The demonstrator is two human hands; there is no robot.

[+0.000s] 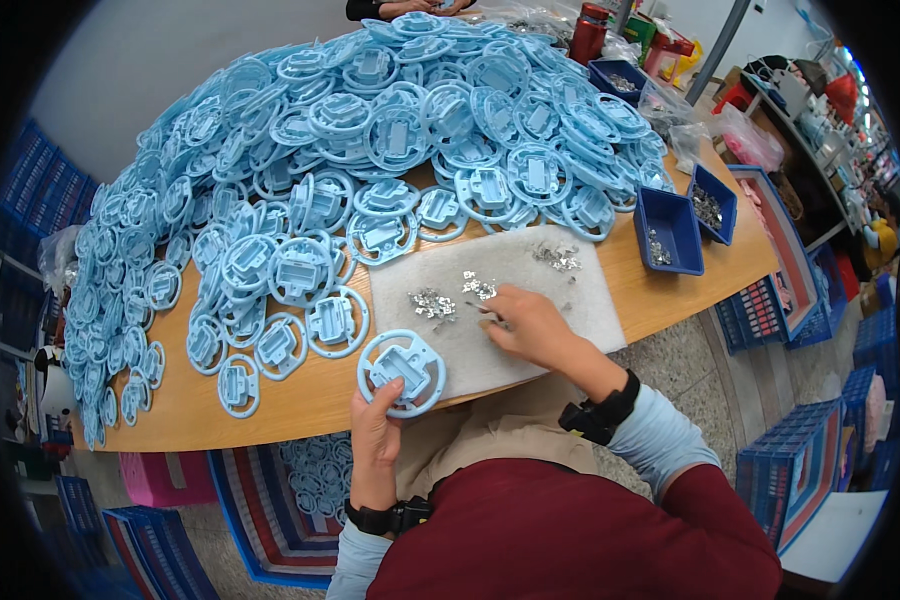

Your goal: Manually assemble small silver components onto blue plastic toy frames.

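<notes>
My left hand [377,430] grips a light-blue plastic steering-wheel-shaped part [406,362] by its lower rim, thumb on top, at the table's near edge. Its boxy recessed middle faces up. Over a white foam-like mat [580,325], my right hand [530,328] is closed in a pinch. A thin, dark metallic thing [477,306] sticks out from its fingertips, too small to identify. Just beyond those fingertips sits a little pile of small silver metal pieces [478,287]. Another pile [432,304] lies to its left, and more metal pieces [558,257] are at the mat's far right.
A large heap of similar light-blue wheels [400,140] covers the table's far and left sides. Blue bins [670,225] with metal pieces stand at right; another bin [615,80] is farther back. Crates [260,520] flank me on the floor. Someone's hands [420,8] show beyond the heap.
</notes>
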